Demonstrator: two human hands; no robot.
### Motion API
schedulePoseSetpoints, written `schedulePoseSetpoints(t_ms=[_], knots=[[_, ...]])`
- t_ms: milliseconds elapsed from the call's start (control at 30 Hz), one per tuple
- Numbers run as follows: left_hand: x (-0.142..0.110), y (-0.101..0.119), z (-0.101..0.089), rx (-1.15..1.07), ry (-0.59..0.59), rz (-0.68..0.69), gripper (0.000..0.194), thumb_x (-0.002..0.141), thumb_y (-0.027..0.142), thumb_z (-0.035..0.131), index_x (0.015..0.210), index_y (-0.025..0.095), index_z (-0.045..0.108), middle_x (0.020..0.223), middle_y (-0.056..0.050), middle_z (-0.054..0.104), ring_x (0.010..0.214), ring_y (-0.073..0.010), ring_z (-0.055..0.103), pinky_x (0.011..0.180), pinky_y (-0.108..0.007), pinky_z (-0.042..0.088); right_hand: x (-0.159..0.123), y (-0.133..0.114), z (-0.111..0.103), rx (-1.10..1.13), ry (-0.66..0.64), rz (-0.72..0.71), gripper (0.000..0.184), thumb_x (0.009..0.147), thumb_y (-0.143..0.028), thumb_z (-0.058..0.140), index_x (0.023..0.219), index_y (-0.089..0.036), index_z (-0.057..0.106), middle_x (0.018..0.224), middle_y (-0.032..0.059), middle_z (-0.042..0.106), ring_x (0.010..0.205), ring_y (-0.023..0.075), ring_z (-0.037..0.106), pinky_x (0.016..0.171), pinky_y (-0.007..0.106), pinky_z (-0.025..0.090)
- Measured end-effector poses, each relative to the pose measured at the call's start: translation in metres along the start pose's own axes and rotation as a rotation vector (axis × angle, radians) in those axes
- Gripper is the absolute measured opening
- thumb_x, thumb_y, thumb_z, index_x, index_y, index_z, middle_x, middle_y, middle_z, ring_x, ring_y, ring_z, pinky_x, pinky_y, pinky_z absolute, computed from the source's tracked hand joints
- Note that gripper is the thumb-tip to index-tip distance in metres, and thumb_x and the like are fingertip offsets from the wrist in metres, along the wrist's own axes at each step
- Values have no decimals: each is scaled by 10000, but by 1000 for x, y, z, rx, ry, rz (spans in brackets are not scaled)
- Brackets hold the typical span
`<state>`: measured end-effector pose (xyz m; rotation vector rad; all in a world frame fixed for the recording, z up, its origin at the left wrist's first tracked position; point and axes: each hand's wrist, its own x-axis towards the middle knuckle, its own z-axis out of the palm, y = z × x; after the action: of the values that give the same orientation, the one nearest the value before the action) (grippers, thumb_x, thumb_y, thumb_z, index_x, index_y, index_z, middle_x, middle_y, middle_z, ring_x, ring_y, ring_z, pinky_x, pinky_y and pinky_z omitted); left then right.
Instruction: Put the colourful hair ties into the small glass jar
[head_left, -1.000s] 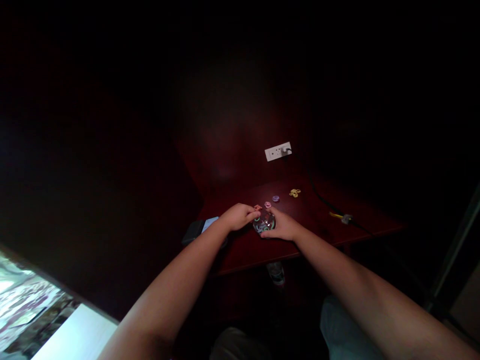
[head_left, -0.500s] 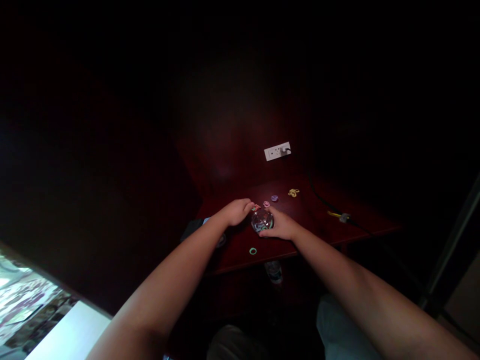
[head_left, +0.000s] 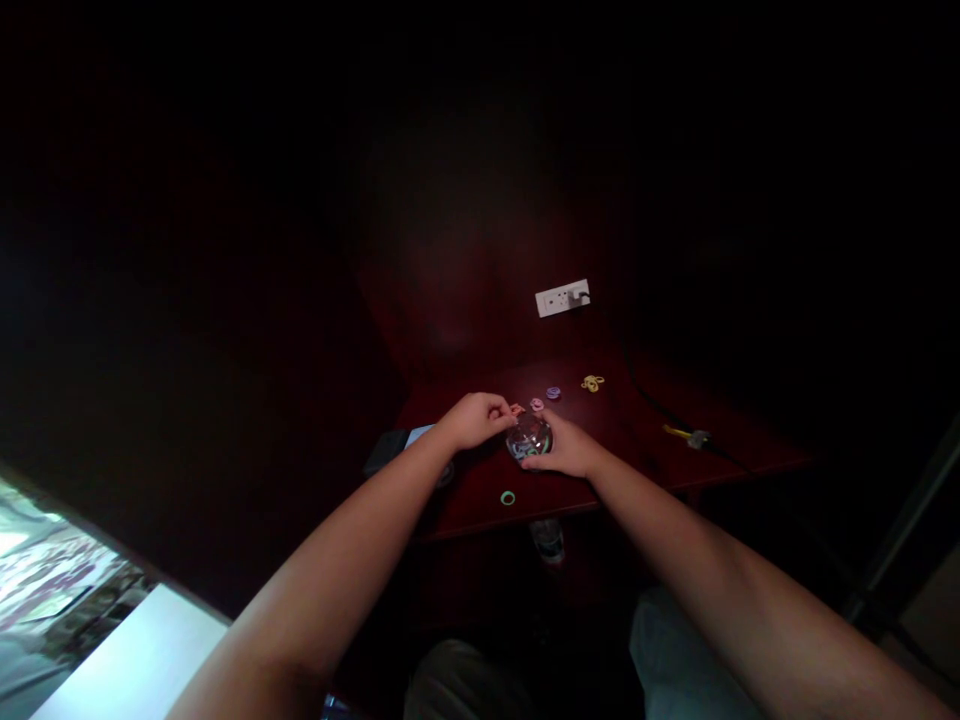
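Note:
My right hand (head_left: 568, 446) is wrapped around the side of a small clear round jar (head_left: 529, 438) with coloured hair ties inside. My left hand (head_left: 480, 418) is at the jar's left rim, thumb and fingers pinched together; whatever is between them is too small to make out. Just behind the jar lie orange hair ties (head_left: 517, 409), partly hidden by my left fingers, and a pink bunch (head_left: 537, 404). Farther back are a purple bunch (head_left: 553, 393) and a yellow bunch (head_left: 592, 383). One green hair tie (head_left: 508, 498) rests near the front edge.
Everything stands on a dark red table (head_left: 637, 460). A dark object (head_left: 384, 452) sits left of my left forearm. On the right, a cable runs past a yellow-and-grey item (head_left: 697, 439). A white socket panel (head_left: 562, 298) is on the wall. Below the table edge shows a bottle (head_left: 549, 541).
My left hand has moved from the orange hair ties to the jar's rim, its fingers now pinched. My right hand still holds the jar. The view has shifted slightly.

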<state>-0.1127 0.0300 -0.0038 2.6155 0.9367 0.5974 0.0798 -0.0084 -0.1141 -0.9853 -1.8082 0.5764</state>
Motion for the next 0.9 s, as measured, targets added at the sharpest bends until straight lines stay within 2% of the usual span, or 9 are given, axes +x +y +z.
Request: schedulePoseSetpoints(t_ms=[200,300,433,533,600,633,767,900], knots=[[11,1,0,-53,-94,30,239,689,373,676,726,139,712,531,25,509,487,-76,392,496,-203,287,0,0,0,-3,1,-2,873,551,-433,813,1295,-192,425,1174,106,608,1087,268,585,970,413,414],[11,3,-2,-59,-62,22,259,664,387,698,744,141,696,547,28,515,480,-75,390,480,-200,278,0,-2,-1,8,-3,14,872,548,-437,813,1292,-190,431,1166,98,613,1064,260,596,954,400,427],[1,5,-8,-2,-20,-81,298,703,447,648,681,150,650,526,25,517,457,-81,395,456,-207,257,-1,-5,-1,23,-15,33,863,549,-442,810,1282,-182,435,1153,102,618,1036,247,609,933,386,442],[-15,-1,-10,77,-180,-160,305,650,463,690,593,167,639,476,21,535,420,-89,420,443,-221,252,0,-2,0,-5,-1,48,824,535,-448,816,1232,-182,466,1133,103,625,1011,249,617,914,392,453],[-27,-7,-5,116,-289,-196,280,576,446,748,556,184,650,438,22,540,389,-94,427,435,-231,250,0,1,1,4,-6,46,809,536,-442,817,1216,-181,466,1121,102,629,999,247,622,904,391,462],[-33,-10,-1,127,-303,-202,267,550,437,766,547,193,656,427,23,542,376,-96,425,432,-235,250,1,2,1,18,-11,40,809,541,-437,816,1220,-181,458,1119,101,631,997,244,624,902,389,464],[-49,-17,21,97,-284,-169,215,565,414,762,572,214,684,496,11,602,394,-100,461,438,-233,276,1,0,1,32,-6,39,828,535,-411,825,1235,-180,447,1135,109,627,1016,253,620,928,401,453],[-50,-17,33,177,-299,-163,169,632,380,714,657,214,708,580,-2,646,457,-111,506,476,-229,309,-1,-8,-2,50,-24,58,841,537,-369,830,1252,-169,435,1138,121,629,1029,262,618,931,402,454]])
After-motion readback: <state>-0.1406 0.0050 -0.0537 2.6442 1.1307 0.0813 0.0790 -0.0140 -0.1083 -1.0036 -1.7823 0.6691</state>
